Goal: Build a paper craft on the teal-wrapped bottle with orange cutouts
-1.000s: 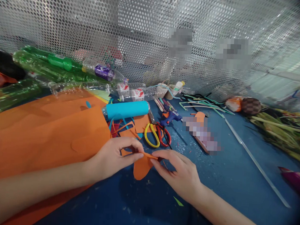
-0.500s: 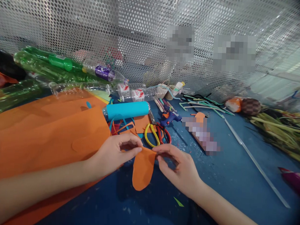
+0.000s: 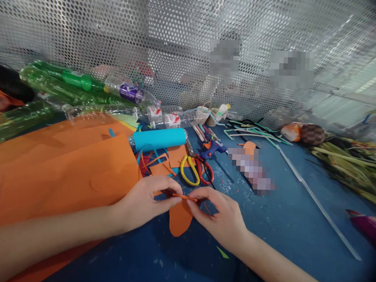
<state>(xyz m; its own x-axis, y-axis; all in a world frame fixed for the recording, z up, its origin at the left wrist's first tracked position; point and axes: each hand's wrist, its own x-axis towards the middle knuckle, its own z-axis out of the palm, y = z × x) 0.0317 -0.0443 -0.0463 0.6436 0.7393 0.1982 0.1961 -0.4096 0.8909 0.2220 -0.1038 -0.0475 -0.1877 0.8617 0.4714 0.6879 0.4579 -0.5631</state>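
Note:
Between my hands hangs an orange paper piece (image 3: 180, 219) with a rounded lower end and a narrow fold along its top. My left hand (image 3: 150, 201) pinches the left end of that fold between thumb and fingertips. At the right end, my right hand (image 3: 219, 210) grips the fold the same way. Scissors (image 3: 190, 170) with yellow and red handles lie just beyond my fingers. Large orange paper sheets (image 3: 66, 169) spread under and beside my left forearm.
A blue-wrapped bottle (image 3: 160, 139) and a blue glue gun (image 3: 213, 148) lie past the scissors. Clear bottles (image 3: 173, 119) and green bottles (image 3: 82, 80) line the perforated metal panel (image 3: 118, 27). At right are a long pale stick (image 3: 321, 203) and dried husks (image 3: 353, 167).
The paper's top edge has been folded over, so the hanging part looks shorter. My hands have come slightly closer together and lower.

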